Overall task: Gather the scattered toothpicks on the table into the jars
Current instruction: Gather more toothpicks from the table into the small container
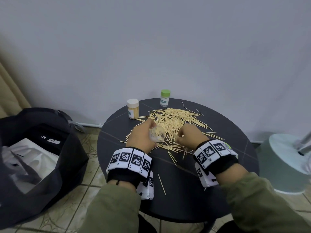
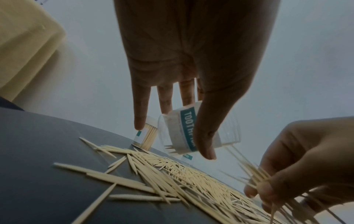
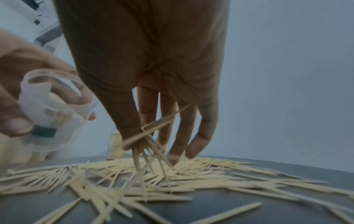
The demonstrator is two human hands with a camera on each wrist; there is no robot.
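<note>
A: What do the fingers (image 3: 134, 136) hold?
B: The right hand (image 1: 190, 135) pinches a toothpick bundle (image 3: 151, 145), points hanging down over the pile (image 1: 170, 121), mid-desk (image 1: 218, 182).
A: And the jar (image 2: 184, 130)?
B: Clamped in the left hand (image 1: 143, 137), tilted, its mouth just left of the bundle.

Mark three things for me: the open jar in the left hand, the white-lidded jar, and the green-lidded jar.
open jar (image 2: 184, 130), left wrist view, on its label.
white-lidded jar (image 1: 133, 108), head view, mid body.
green-lidded jar (image 1: 165, 93), head view, on its lid.
</note>
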